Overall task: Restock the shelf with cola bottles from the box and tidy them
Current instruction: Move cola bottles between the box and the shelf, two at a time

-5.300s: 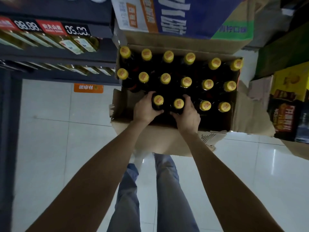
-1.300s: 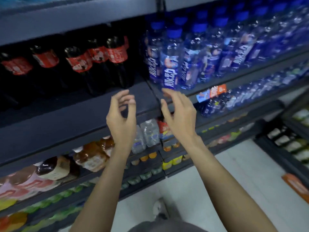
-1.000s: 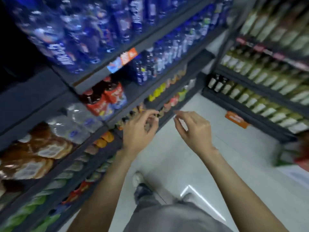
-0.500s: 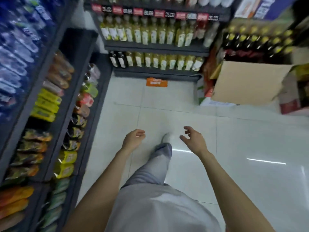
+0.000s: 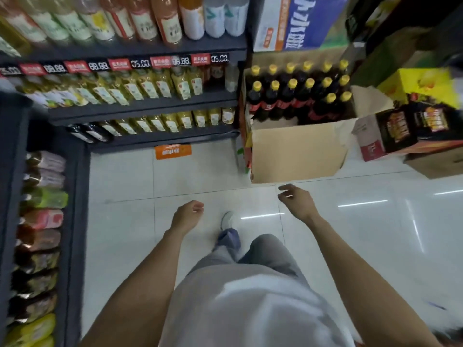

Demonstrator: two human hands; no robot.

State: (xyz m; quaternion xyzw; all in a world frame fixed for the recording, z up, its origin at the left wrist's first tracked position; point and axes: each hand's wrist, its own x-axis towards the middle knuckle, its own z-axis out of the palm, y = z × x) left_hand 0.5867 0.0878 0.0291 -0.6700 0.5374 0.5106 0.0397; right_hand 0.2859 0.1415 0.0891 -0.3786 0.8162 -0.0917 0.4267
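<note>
- The person stands in the aisle facing the cardboard box (image 5: 298,151) on the floor ahead and a little to the right, its near flap folded down toward them.
- The cola bottles (image 5: 298,96) stand upright inside it, yellow caps up, in about 3 rows; the nearest row looks partly emptied, with caps showing only at its right end.
- The left hand (image 5: 186,215) hangs in front of the body, fingers loosely curled, holding nothing.
- The right hand (image 5: 297,201) is stretched a little further forward, fingers relaxed and spread, also empty, near the box's folded flap but not touching it.
- 1 white shoe (image 5: 226,220) is set forward on the pale tiled floor (image 5: 375,246), so I judge this to be the walk to the box for another load.
- The next move calls for closing the gap, leaning over the flap and taking bottles by neck or shoulder, probably 1 in each hand.
- The drinks shelf (image 5: 140,106) at left holds yellow-labelled bottles, and stacked cartons (image 5: 411,131) crowd the box's right side, so the reach must come from the front.
</note>
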